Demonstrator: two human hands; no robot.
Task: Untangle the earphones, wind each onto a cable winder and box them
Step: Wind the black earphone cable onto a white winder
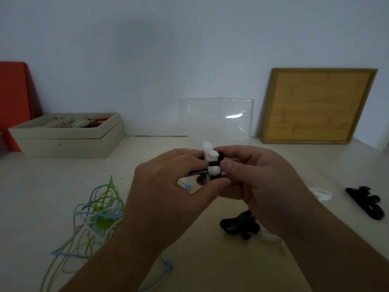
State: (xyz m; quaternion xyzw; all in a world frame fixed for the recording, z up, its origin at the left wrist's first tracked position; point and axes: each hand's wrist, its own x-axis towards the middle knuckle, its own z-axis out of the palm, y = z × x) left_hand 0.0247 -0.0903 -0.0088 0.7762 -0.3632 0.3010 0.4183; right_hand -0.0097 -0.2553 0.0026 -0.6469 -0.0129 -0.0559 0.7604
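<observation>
Nearby: tangled earphones (99, 209) left | black winder (366, 205) right | white winder (210, 153) held

A single wide-angle camera sits on the person's head, facing forward and tilted down. It looks across the worktop (52, 175) to the wall (147, 49) behind it, which fills the upper half of the view. Both forearms come in from the bottom edge. The left hand (168, 186) and right hand (269, 182) sit close to the lens, meeting near the centre on a white cable winder (211, 157). The wooden board (315, 106) leaning at the far right looks skewed by the lens.
</observation>
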